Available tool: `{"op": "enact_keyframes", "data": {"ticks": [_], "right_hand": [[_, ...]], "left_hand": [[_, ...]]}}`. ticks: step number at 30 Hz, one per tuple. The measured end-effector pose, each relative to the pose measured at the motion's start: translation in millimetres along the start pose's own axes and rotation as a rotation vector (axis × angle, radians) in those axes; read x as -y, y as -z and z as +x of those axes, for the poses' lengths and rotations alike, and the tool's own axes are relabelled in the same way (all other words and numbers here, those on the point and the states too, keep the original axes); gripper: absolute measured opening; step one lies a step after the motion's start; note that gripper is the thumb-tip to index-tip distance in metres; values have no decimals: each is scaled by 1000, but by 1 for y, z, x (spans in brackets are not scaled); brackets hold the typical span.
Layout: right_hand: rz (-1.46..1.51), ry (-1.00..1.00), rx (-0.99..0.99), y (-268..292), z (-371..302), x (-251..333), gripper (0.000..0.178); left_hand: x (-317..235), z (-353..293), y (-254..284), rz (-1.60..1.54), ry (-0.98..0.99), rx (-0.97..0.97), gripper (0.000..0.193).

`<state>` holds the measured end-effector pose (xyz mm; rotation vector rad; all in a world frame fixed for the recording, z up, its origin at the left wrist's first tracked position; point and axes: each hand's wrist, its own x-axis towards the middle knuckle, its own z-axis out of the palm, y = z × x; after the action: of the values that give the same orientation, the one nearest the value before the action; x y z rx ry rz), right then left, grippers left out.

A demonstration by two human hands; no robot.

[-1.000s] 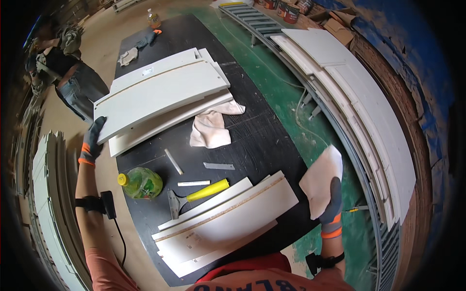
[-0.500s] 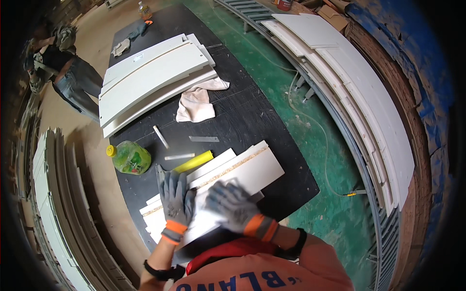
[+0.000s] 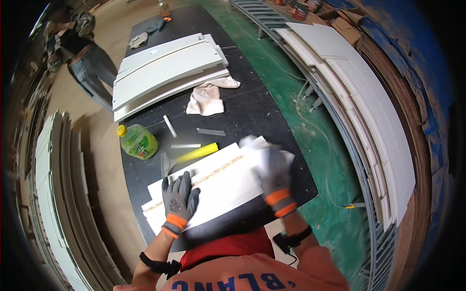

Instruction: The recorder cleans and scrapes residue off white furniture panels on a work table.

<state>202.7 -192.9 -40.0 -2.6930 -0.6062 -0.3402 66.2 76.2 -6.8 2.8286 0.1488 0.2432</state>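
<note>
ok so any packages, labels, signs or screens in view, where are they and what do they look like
Green plastic bottle: lies on the black table's left edge, beyond the left hand; rounded, yellow cap, dark label band with red.
Cans: top of view past the table, round, reddish; blurred.
Cardboard pieces: top right by the white panels, flat, brown.
No signs or screens are visible.

The left hand (image 3: pixel 178 198), a second ago raised near the far stack at 9 o'clock, has been laid flat on the near white panels (image 3: pixel 218 186). The right hand (image 3: pixel 273 170) has been brought from 4 o'clock onto the panels' right end, blurred.
</note>
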Motion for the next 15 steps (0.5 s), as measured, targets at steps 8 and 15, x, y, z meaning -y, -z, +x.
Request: {"op": "enact_keyframes", "data": {"ticks": [8, 15], "right_hand": [[934, -651, -177, 37, 44, -24, 72], [-81, 27, 147, -6, 45, 59, 76]], "left_hand": [[5, -28, 10, 8, 21, -94, 63], [40, -156, 8, -93, 574, -234, 81]]}}
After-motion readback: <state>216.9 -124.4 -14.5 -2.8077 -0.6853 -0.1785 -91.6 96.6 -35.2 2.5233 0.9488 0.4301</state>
